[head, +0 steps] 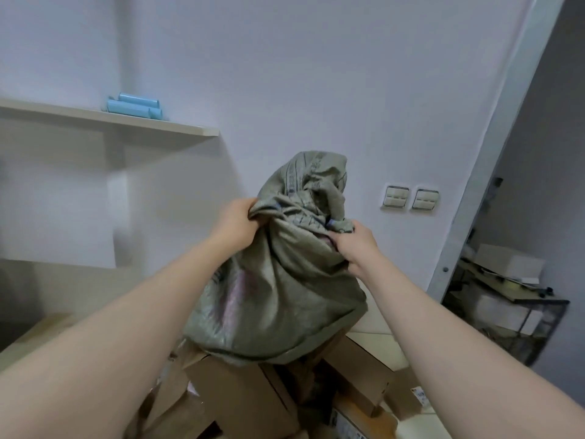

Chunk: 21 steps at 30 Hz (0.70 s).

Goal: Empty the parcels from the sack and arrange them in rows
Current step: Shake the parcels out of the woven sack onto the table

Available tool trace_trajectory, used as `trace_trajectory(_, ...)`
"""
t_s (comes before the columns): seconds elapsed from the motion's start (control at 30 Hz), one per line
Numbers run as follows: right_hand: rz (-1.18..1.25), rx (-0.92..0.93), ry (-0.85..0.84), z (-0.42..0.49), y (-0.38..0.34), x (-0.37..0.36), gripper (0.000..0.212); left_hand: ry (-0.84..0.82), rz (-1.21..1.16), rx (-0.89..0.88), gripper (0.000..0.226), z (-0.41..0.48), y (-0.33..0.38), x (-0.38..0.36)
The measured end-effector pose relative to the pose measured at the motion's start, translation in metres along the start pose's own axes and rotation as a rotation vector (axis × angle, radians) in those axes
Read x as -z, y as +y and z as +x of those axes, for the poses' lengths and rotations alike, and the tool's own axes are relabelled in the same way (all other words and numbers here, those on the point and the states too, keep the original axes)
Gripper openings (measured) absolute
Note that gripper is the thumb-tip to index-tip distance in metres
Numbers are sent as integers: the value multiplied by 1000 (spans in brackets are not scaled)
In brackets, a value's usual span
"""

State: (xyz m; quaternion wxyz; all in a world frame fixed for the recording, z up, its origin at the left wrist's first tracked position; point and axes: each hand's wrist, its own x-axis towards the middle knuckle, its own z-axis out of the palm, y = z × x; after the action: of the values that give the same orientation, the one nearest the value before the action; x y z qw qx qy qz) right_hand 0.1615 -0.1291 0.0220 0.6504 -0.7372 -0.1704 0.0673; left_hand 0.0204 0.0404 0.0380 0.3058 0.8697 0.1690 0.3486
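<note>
Head view, listed near to far.

Forearms: two, bare, reaching forward and up from the lower corners toward the sack.

Boxes [240, 403]: brown cardboard, several, heaped loosely below the fingers and under the sack's bulge. Not in rows. One at lower right carries a printed label, too blurred to read.

Left hand [234, 221]: fingers clenched on a bunch of sack cloth, at the left of the gathered neck.

Right hand [356, 245]: fingers clenched on the cloth at the right of the neck, slightly lower than the left.

Sack [278, 280]: grey-green woven, printed lettering near the top, unreadable. Held between the two hands; its body bulges below the fingers and rests on or just over the boxes — which, cannot be told. A crumpled flap of cloth rises above the fingers. A pinkish tint shows through the weave, so some contents likely remain.

Beyond the fingers: pale wall; two switches [410, 198] to the right; a shelf [126, 120] up and left bearing blue rolls [134, 106]; a doorway with a cluttered rack [506, 299] far right.

Step in hand, as judged: tipping or shaking out the sack. To do it well, keep both grips firm on the cloth, find the closed end and lift it high so the mouth points down, shake in short pulls — and let parcels fall clear of the heap, leaving floor free for the rows.
</note>
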Motion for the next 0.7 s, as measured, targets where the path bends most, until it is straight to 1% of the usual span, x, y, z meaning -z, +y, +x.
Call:
trace_trajectory(0.03, -18, -18, 11, 6, 13, -2, 40, -22, 18, 23, 27, -4, -7, -4)
trace_trajectory(0.1, -40, -46, 28, 11, 31, -3, 42, -57, 47, 108, 55, -12, -18, -11)
trace_trajectory(0.17, -64, -68, 34, 13, 45, -3, 33, -83, 53, 221, 79, -20, -23, -15)
trace_trajectory(0.23, -78, -83, 48, 11, 52, -3, 29, -110, 33, 281, 90, -26, -27, -19)
trace_trajectory(0.3, -96, -80, 75, 10, 54, -4, 28, -123, 17, 282, 93, -28, -31, -24)
trace_trajectory(0.4, -119, -61, 86, 9, 55, -7, 33, -128, -19, 271, 91, -28, -35, -31)
trace_trajectory(0.63, -96, -58, 103, 18, 66, -10, 34, -102, -101, 248, 89, -25, -36, -41)
trace_trajectory(0.7, -89, -63, 108, 20, 64, -10, 37, -135, -165, 231, 91, -23, -37, -41)
